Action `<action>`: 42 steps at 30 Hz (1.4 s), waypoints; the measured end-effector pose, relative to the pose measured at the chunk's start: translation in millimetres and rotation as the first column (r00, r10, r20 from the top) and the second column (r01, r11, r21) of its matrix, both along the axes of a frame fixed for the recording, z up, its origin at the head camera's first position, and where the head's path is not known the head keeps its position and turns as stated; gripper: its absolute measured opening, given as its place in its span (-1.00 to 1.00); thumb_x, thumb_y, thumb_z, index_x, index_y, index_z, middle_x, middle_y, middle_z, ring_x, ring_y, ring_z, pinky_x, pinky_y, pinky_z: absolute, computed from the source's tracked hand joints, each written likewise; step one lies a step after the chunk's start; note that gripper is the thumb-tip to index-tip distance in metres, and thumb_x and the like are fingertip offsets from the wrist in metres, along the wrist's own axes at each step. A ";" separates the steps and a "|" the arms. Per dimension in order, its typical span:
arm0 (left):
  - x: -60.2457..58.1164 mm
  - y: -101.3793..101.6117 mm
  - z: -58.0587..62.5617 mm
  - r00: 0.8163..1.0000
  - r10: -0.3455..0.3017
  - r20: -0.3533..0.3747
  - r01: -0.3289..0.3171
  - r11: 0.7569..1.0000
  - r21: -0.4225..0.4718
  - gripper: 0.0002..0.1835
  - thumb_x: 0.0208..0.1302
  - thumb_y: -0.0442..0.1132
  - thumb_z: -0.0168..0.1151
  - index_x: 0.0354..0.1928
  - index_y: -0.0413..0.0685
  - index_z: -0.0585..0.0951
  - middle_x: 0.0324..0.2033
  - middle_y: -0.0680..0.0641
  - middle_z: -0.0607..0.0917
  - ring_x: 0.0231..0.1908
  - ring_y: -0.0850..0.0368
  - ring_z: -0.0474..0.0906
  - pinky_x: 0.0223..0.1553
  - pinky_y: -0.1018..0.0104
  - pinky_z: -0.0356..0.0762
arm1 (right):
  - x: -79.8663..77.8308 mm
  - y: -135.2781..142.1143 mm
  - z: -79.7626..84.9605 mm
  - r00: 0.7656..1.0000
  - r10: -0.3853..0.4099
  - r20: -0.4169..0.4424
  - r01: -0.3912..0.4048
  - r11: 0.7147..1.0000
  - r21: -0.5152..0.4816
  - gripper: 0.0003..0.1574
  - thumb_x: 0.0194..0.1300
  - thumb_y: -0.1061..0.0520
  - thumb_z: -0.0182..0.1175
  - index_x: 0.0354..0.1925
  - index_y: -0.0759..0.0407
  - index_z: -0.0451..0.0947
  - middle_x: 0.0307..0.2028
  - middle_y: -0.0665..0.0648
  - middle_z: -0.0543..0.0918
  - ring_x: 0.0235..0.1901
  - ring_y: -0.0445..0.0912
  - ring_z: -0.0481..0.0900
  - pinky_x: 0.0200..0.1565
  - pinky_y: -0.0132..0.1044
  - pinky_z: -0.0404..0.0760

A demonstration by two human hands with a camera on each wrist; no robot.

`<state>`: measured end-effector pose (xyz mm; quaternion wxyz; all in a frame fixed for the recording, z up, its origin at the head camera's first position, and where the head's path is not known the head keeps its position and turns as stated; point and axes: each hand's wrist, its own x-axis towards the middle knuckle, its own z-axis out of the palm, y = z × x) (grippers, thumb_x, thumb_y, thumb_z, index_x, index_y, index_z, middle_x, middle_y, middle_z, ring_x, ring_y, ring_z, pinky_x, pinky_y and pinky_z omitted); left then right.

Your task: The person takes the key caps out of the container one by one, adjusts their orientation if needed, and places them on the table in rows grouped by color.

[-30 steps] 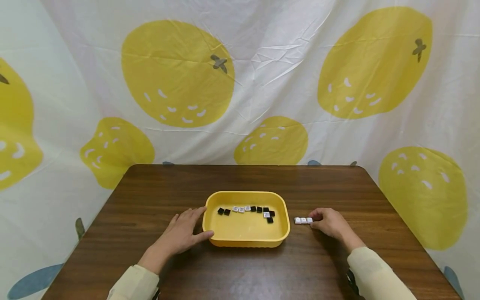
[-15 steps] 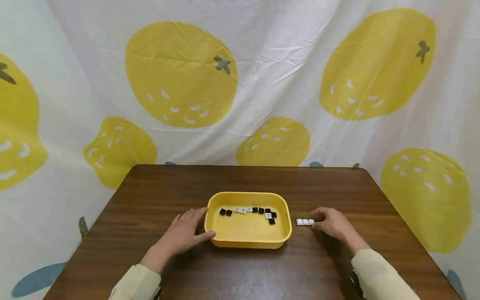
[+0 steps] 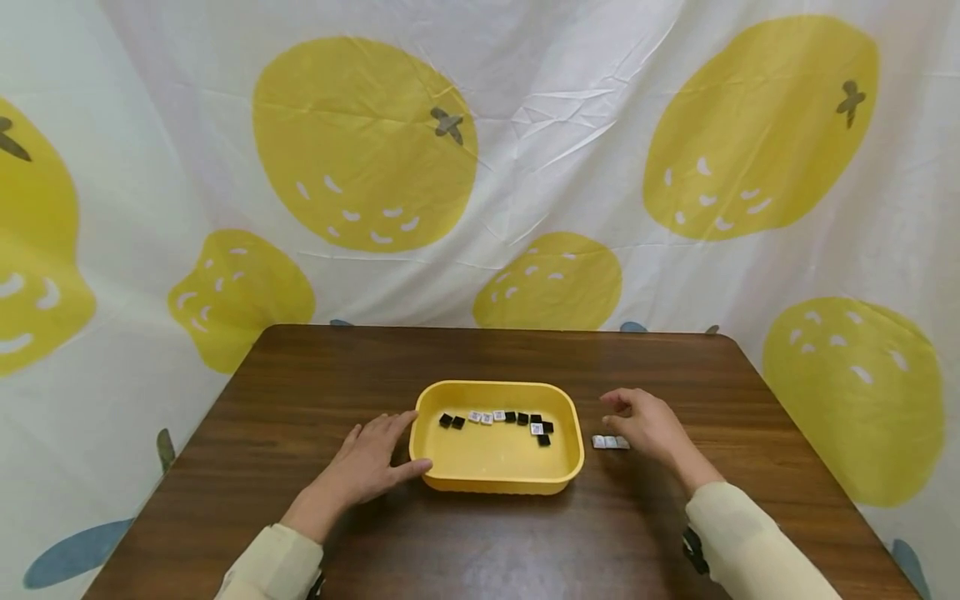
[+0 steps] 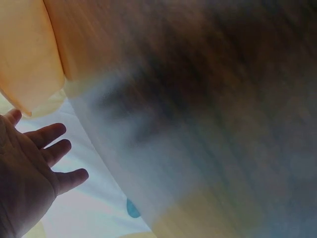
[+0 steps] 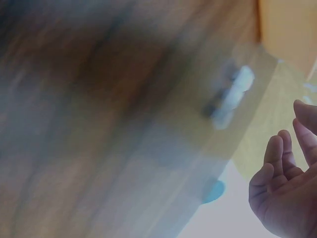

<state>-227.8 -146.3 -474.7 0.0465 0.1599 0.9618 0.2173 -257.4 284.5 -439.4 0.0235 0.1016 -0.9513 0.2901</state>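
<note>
My left hand [image 3: 367,458] rests on the left side of the yellow bin [image 3: 495,481], fingers spread, with the thumb at its near rim. Inside the bin lie several small square pieces that look like keycaps: black keycaps [image 3: 522,419] and white keycaps [image 3: 487,418] with dark marks. To the right of the bin, a short row of three white keycaps [image 3: 610,442] lies on the table. Above and behind this row hovers my right hand [image 3: 651,425], fingers loosely bent. The right wrist view shows thumb and forefinger close together with nothing visible between them; the row [image 5: 233,99] is blurred there.
Everything stands on a dark brown wooden table [image 3: 345,358]. Behind its far edge hangs a white cloth [image 3: 525,167] with a yellow lemon print.
My right hand has let go of the right end of the white keycap row and risen away, up and slightly left. The left hand keeps its place on the bin.
</note>
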 end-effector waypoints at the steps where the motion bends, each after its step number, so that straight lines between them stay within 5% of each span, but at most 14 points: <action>1: -0.3 0.0 0.1 1.000 0.001 -0.002 -0.001 1.000 0.001 -0.07 0.23 0.40 0.18 0.53 0.16 0.18 0.42 -0.15 0.32 0.45 -0.19 0.10 0.37 -0.37 -0.13 | -0.9 -3.5 2.9 1.000 0.001 -0.005 -0.001 1.000 -0.010 -0.61 0.29 0.14 0.29 0.06 0.26 0.63 -0.08 0.24 0.68 -0.09 0.12 0.63 -0.09 0.07 0.60; 9: 0.3 -0.1 0.0 1.000 0.000 -0.004 0.000 1.000 -0.006 -0.07 0.23 0.40 0.18 0.53 0.14 0.19 0.42 -0.16 0.33 0.44 -0.21 0.11 0.36 -0.38 -0.11 | -4.3 -35.8 16.2 1.000 -0.024 0.020 0.025 0.995 -0.093 -0.60 0.32 0.07 0.30 0.09 0.15 0.64 -0.05 0.17 0.64 -0.10 0.05 0.58 -0.11 -0.01 0.59; 24: -0.5 0.9 -1.2 1.000 0.000 -0.008 0.000 1.000 0.007 -0.07 0.23 0.40 0.18 0.52 0.15 0.19 0.41 -0.15 0.34 0.44 -0.20 0.12 0.36 -0.38 -0.11 | -7.1 -104.0 16.6 0.998 0.059 0.011 -0.058 0.996 -0.063 -0.65 0.29 0.11 0.36 0.05 0.10 0.69 -0.14 0.07 0.64 -0.24 -0.06 0.56 -0.18 -0.11 0.58; 42: -0.7 -3.5 -1.8 1.000 -0.006 -0.015 0.005 1.000 -0.001 -0.07 0.22 0.43 0.15 0.52 0.17 0.19 0.42 -0.11 0.32 0.45 -0.19 0.11 0.37 -0.37 -0.11 | -20.7 -150.7 -11.6 0.993 0.112 -0.044 -0.105 0.983 0.148 -0.66 0.24 0.05 0.36 -0.02 0.10 0.72 -0.15 0.10 0.72 -0.09 0.03 0.65 -0.04 -0.03 0.59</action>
